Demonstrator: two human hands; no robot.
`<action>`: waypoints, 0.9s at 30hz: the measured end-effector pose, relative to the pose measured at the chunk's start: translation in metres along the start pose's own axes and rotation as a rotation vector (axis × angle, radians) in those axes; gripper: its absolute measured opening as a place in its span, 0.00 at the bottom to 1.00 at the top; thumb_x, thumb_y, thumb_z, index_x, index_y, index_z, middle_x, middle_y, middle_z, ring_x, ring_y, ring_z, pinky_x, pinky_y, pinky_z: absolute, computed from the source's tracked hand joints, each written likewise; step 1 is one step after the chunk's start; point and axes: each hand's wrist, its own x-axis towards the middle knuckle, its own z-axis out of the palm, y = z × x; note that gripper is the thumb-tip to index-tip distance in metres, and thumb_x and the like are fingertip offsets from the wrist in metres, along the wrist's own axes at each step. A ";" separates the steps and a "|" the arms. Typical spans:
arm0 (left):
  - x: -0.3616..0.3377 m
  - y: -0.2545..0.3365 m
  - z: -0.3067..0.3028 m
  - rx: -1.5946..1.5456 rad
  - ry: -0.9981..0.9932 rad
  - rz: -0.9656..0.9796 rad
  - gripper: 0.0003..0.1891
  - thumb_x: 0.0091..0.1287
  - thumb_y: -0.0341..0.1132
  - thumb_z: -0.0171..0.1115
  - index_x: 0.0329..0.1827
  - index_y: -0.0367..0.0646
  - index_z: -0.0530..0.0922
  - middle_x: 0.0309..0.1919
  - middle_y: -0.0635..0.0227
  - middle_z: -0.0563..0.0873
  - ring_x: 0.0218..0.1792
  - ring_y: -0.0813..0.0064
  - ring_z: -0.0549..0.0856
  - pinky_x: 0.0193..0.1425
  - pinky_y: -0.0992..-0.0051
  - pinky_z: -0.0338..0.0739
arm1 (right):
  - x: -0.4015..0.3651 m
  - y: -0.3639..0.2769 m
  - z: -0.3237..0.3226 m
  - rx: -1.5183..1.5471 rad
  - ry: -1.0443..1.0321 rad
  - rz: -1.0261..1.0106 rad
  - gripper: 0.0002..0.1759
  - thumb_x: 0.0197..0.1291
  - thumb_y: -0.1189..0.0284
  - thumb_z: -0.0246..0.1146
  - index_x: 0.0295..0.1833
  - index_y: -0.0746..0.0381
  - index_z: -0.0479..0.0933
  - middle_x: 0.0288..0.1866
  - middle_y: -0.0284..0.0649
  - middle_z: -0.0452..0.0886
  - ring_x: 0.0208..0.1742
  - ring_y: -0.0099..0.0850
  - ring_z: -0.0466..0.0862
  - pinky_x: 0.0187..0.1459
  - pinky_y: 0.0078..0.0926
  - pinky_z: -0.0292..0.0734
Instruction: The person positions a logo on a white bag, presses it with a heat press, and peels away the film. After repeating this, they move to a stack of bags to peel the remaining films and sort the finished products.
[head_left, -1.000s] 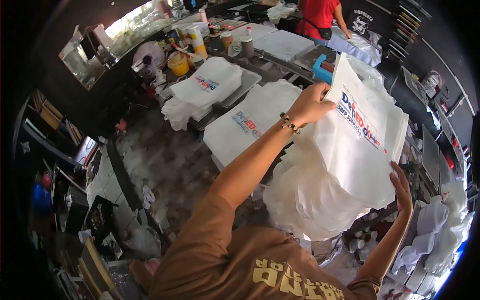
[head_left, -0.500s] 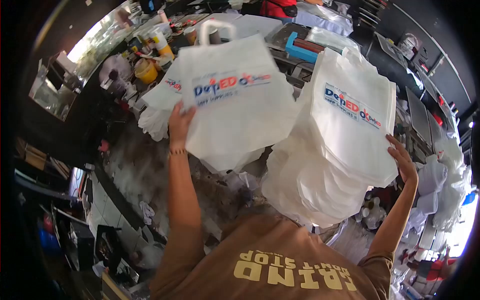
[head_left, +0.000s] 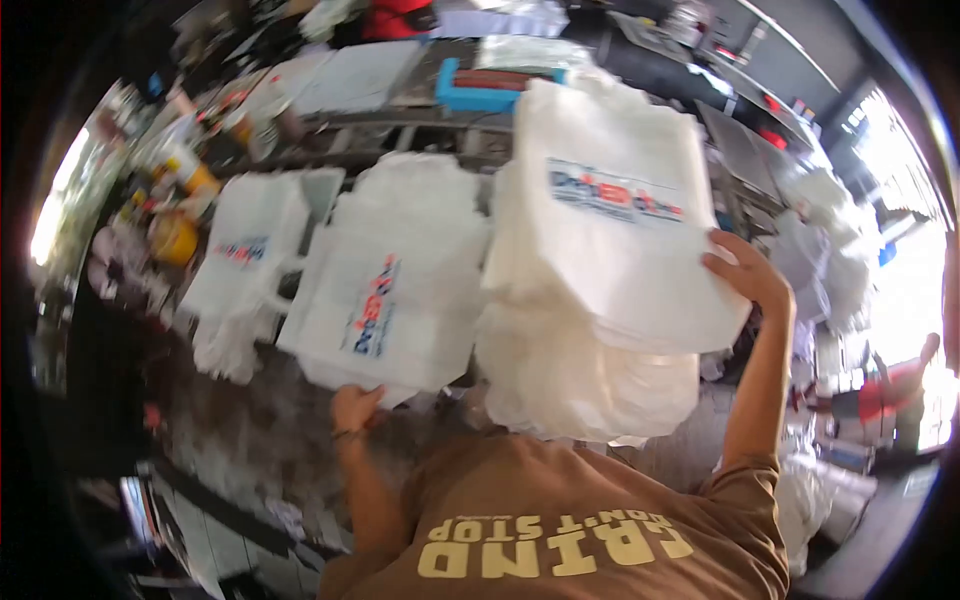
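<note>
My left hand (head_left: 357,408) is at the lower edge of a white bag (head_left: 425,265) with blue and red print, its fingers closed at the edge. That bag lies on the middle pile, its print turned sideways. On the right, my right hand (head_left: 748,272) pinches the right edge of another white printed bag (head_left: 630,265), the top one of a tall stack. Many folded bag edges (head_left: 590,385) bulge out below it. Motion blurs the print, and some fingertips are hidden at the bag edges.
Farther left lies another printed bag (head_left: 255,215) on a bunched pile. Behind are a yellow container (head_left: 173,238), several bottles and a blue-framed tool (head_left: 480,98). A person in red (head_left: 885,398) is at the far right; white plastic bundles (head_left: 825,210) stand nearby.
The printed bag in my left hand has come down onto the middle pile and turned sideways. My left hand has lowered to its bottom edge. The view has swung right; my right hand stays at the stack.
</note>
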 end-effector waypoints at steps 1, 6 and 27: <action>0.001 0.011 -0.020 -0.067 0.039 0.079 0.22 0.63 0.48 0.73 0.28 0.32 0.82 0.18 0.59 0.86 0.21 0.69 0.87 0.29 0.69 0.80 | 0.001 0.010 0.005 -0.028 0.021 0.000 0.36 0.66 0.48 0.67 0.72 0.59 0.74 0.76 0.44 0.72 0.78 0.40 0.67 0.77 0.36 0.58; -0.014 0.181 -0.090 -0.203 0.220 0.780 0.13 0.69 0.37 0.69 0.35 0.34 0.82 0.22 0.68 0.83 0.24 0.82 0.77 0.30 0.76 0.71 | -0.014 -0.020 0.014 -0.121 0.081 0.016 0.35 0.67 0.48 0.64 0.72 0.58 0.74 0.81 0.43 0.65 0.80 0.45 0.64 0.79 0.43 0.54; 0.035 0.449 0.009 0.307 0.073 1.265 0.22 0.53 0.41 0.83 0.45 0.36 0.85 0.42 0.59 0.84 0.41 0.66 0.88 0.48 0.70 0.84 | -0.034 -0.005 0.048 0.212 0.166 -0.069 0.28 0.70 0.51 0.61 0.72 0.48 0.75 0.83 0.43 0.58 0.79 0.53 0.64 0.76 0.49 0.61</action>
